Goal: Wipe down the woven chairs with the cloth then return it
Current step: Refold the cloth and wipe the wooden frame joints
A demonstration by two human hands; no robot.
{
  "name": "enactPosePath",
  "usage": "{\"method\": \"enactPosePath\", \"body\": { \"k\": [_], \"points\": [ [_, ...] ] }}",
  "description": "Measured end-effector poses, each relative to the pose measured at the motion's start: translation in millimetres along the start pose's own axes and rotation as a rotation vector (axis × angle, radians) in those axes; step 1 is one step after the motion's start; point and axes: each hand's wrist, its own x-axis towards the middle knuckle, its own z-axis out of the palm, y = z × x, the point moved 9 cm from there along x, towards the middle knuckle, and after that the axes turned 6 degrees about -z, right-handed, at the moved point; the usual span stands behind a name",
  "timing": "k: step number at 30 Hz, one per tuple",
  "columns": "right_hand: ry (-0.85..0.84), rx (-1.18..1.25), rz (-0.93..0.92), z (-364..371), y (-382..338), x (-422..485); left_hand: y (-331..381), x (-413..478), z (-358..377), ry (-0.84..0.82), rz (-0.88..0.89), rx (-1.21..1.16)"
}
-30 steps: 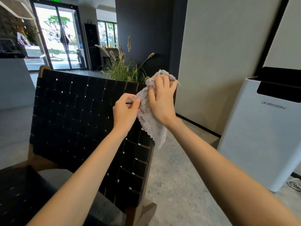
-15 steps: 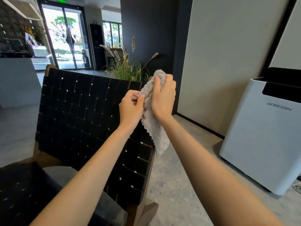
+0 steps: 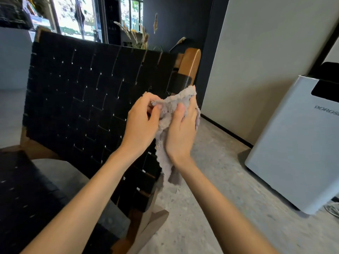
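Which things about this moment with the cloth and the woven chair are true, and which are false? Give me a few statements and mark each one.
1. The left hand and the right hand both hold the cloth. True.
2. The cloth lies spread flat on the seat. False: it is bunched up between the two hands, with its lower end hanging.
3. The chair has a back woven of black straps. True.
4. The cloth is bright red. False: it is pale grey.
5. A white appliance stands on the floor to the right. True.
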Motion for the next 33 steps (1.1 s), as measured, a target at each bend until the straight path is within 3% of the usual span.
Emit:
{"method": "enactPosePath", "body": {
  "k": [7,17,23,28,33],
  "points": [
    [-0.070,-0.009,-0.036,6.1,21.6,-53.9,-44.3,-55.6,-5.8,0.015,-0.066,0.018],
    [-0.200,0.008,0.004,11.4,55.2,-161.7,-98.1,-136.7,-9.6,-0.066,-0.183,0.246],
    [-0.395,-0.005,0.095,16.6,76.9,-226.1,-125.2,-186.4,-11.8,-0.179,-0.293,0.358],
    [-0.736,-0.099,0.172,21.1,93.1,-286.8,-163.8,-232.2,-18.0,-0.330,-0.434,0.577],
    [-0.829,-0.058,0.267,18.9,91.6,-297.7,-157.6,-246.7,-25.5,-0.221,-0.348,0.850]
  ]
}}
